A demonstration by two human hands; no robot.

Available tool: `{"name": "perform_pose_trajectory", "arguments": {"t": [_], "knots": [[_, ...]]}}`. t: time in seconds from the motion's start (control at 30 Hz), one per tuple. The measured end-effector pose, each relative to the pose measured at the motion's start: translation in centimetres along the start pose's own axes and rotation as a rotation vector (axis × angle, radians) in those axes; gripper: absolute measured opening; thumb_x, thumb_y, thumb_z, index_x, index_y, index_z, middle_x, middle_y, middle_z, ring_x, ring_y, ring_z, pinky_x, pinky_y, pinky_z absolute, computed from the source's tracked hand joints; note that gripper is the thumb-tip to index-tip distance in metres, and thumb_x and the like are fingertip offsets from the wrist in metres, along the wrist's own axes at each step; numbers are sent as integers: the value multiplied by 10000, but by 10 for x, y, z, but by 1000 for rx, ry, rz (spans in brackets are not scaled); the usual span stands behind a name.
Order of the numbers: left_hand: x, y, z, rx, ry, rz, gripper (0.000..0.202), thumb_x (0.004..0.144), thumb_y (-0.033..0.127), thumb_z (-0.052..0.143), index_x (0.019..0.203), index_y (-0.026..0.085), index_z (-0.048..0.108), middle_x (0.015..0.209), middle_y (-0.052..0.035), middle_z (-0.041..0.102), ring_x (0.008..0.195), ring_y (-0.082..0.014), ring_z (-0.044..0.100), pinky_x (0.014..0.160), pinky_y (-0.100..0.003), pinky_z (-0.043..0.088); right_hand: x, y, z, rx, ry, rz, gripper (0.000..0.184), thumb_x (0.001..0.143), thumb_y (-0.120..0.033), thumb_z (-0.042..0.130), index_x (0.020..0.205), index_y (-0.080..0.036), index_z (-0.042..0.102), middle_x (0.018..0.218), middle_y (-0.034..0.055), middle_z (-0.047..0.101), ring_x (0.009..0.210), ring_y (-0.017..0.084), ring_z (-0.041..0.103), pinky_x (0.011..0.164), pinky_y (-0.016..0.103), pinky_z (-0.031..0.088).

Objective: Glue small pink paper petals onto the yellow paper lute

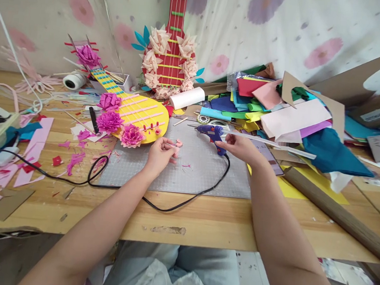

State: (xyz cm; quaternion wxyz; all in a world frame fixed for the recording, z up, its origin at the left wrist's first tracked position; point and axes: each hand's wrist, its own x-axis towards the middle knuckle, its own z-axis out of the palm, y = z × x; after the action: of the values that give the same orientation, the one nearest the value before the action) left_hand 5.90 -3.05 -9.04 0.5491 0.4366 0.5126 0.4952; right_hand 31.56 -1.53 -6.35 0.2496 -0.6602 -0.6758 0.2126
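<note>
My left hand [160,158] is pinched on a small pink piece of paper [176,150], just above the grey cutting mat [133,173]. A small curled pink bit [178,143] shows beside its fingertips. At the mat's far right, my right hand [239,148] is closed at the back of a blue hot glue gun [209,132], its thumb against the handle. A long clear glue stick [286,147] sticks out of the gun's rear. Left of my left hand lies a yellow paper guitar [146,111] with magenta paper flowers [132,135] along its edge.
A red guitar [172,64] with pale flowers stands against the curtain. Coloured paper [241,103] is heaped at the back right, with a brown tube [334,210] in front. The gun's black cord [183,208] loops across the mat. Pink scraps [75,163] litter the left.
</note>
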Motion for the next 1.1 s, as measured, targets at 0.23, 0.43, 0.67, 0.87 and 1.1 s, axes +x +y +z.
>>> {"name": "perform_pose_trajectory", "arguments": {"t": [0.23, 0.43, 0.67, 0.87, 1.1], "knots": [[2, -1, -1, -12, 61, 4, 224, 665, 124, 626, 791, 171, 446, 568, 61, 559, 514, -109, 612, 390, -183, 482, 20, -5, 52, 54, 183, 106, 325, 649, -491, 682, 690, -190, 566, 678, 52, 589, 671, 207, 543, 595, 307, 391], [5, -5, -3, -1, 129, -8, 278, 665, 92, 630, 803, 191, 411, 590, 88, 520, 472, -83, 584, 391, -190, 494, 3, -17, 39, 431, -29, 78, 398, 601, -512, 710, 773, -167, 616, 601, 3, 554, 542, 127, 485, 500, 262, 380], [8, -9, -4, 11, 146, 8, 274, 672, 83, 615, 789, 191, 391, 605, 95, 488, 458, -76, 569, 388, -198, 496, -11, -35, 38, 423, -294, 4, 430, 639, -586, 675, 687, -169, 584, 543, -13, 517, 471, 82, 422, 423, 230, 337], [11, -12, -5, 34, 148, 21, 275, 691, 101, 631, 792, 193, 393, 651, 77, 500, 477, -77, 565, 408, -212, 495, -9, -32, 44, 369, -303, 12, 440, 651, -610, 665, 630, -185, 550, 507, -14, 486, 456, 92, 412, 412, 240, 322], [11, -13, -6, 44, 138, 43, 291, 684, 119, 645, 797, 199, 389, 667, 71, 503, 475, -86, 561, 416, -224, 494, -8, -30, 45, 365, -285, 10, 450, 634, -623, 670, 669, -188, 561, 524, -17, 501, 455, 90, 422, 410, 237, 343]]}}
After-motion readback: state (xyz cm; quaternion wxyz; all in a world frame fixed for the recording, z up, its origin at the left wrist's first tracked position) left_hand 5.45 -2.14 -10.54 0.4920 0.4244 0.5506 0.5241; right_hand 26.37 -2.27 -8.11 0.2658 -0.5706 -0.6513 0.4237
